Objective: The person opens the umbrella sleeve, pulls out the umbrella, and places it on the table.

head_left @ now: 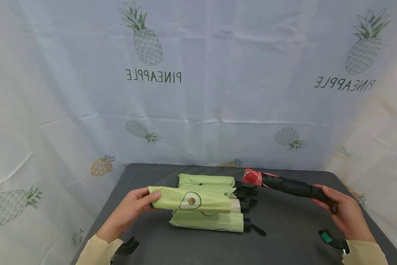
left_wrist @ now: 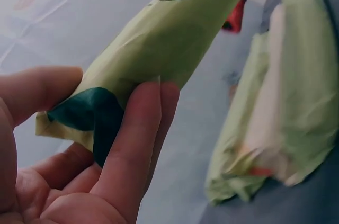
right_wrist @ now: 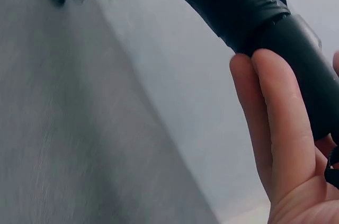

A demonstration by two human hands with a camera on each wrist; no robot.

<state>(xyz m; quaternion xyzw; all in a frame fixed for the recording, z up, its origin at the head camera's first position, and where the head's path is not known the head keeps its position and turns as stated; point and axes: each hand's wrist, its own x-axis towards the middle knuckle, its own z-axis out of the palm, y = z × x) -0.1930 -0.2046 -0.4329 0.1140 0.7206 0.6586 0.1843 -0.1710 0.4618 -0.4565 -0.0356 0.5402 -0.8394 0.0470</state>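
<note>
The lifted green umbrella (head_left: pixel 215 201) is made of thin, smooth cloth, a bit crinkly, with hardly any shine. The dark green flap (left_wrist: pixel 106 115) at its end looks like dull cloth too. The black umbrella (head_left: pixel 284 185) has slick, wrinkly cloth that shines a little. Its handle (right_wrist: pixel 304 73) looks like hard, smooth plastic, mostly dull. The green umbrellas (head_left: pixel 208 222) on the table (head_left: pixel 284 235) are soft, creased cloth. The table top looks flat and matt. The big curtain (head_left: pixel 218 99) is thin cloth with folds. The sleeves (head_left: pixel 365 254) look like soft, dull cloth.
</note>
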